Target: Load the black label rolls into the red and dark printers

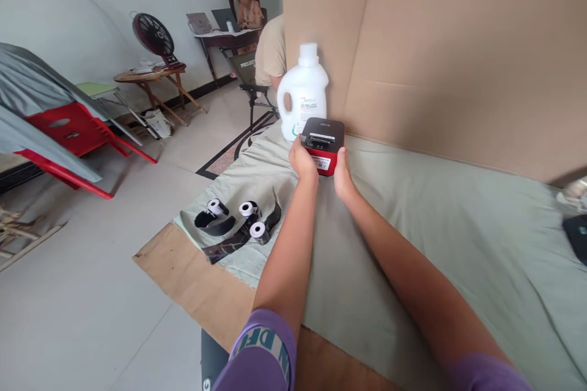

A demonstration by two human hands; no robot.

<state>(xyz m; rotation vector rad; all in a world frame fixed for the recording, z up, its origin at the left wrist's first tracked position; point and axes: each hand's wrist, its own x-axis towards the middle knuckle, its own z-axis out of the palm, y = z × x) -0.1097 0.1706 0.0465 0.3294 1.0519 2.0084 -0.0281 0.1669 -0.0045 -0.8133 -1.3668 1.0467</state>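
Note:
Between my two hands is a small label printer [324, 134] with a black top and red sides. A strip of white paper shows in the slot on its top. My left hand [303, 157] grips its left side, and my right hand [342, 172] is closed against its right side. Just behind the printer stands a white plastic jug [303, 88] with a white cap and a handle. To the left of my left forearm, several paper rolls [260, 232] with black outer strips partly unwound lie on the green cloth [367, 269].
A tall cardboard panel [435, 55] stands along the back. Brown board [183, 275] shows past the cloth's front left edge. At the right edge lies a black object [576, 235]. Beyond are a red chair [68, 134], a fan [153, 33] and two people, one seated near laptops.

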